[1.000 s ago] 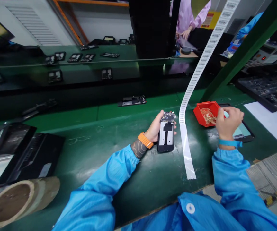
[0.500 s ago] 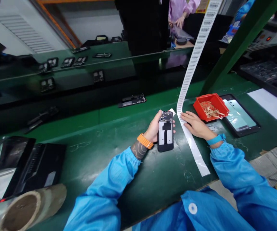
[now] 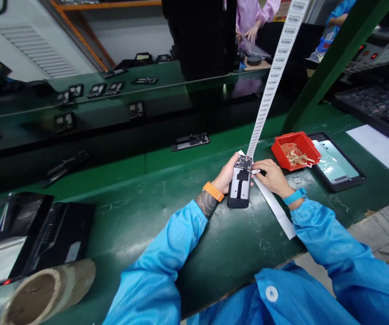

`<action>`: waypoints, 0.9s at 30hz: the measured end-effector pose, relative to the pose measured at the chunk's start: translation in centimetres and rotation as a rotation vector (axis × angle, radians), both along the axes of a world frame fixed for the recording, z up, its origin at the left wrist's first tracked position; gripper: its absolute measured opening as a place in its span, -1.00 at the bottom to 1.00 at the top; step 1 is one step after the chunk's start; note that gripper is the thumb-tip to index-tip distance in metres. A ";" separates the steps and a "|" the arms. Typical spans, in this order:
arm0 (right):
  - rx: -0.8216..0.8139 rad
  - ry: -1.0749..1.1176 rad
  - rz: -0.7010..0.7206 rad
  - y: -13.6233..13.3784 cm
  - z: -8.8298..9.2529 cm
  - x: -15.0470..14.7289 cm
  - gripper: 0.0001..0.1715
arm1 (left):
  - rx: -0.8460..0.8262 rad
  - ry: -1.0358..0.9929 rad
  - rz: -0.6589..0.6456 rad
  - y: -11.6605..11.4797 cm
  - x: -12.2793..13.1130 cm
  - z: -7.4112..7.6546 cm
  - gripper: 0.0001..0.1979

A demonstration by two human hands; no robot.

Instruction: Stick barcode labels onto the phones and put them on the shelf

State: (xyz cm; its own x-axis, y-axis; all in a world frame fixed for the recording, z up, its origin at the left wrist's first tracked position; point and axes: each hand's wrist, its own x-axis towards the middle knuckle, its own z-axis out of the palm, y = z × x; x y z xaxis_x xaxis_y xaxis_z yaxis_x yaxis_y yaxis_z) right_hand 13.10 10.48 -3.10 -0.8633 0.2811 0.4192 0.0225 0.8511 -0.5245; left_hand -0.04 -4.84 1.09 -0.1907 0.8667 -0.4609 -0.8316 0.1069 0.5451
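An opened phone (image 3: 240,184), its circuit board and grey inner plate showing, is held upright in my left hand (image 3: 227,174), thumb along its upper left edge. Close to the phone's upper right side, my right hand (image 3: 271,177) pinches a small white label (image 3: 256,171) between thumb and fingertips. A long strip of barcode labels (image 3: 270,85) hangs from above and passes behind the phone. Its blank backing (image 3: 279,212) runs down the green table under my right hand. A white tab shows behind the phone's top.
A red bin (image 3: 296,151) of rubber bands stands right, beside a black tray (image 3: 338,162) with glossy panels. Another opened phone (image 3: 191,141) lies on the belt behind. A cardboard tube (image 3: 48,289) and a black device are left. A person in pink works beyond.
My left hand and the phone have moved right, over the label strip. My right hand has left its flat pose on the strip and now pinches a small label beside the phone.
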 end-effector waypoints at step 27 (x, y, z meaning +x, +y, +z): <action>-0.060 -0.140 -0.039 -1.0 0.9 0.7 -0.67 | -0.135 0.127 0.057 -0.4 0.9 1.0 -0.54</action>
State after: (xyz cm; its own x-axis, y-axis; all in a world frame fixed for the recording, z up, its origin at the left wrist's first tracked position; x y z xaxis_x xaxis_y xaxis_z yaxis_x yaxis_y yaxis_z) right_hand 13.76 9.46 -2.21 -0.9003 0.3360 0.2766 0.1313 0.8157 -0.5634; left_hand 0.83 -5.22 2.06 -0.3023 0.7845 -0.5415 -0.7636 0.1407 0.6301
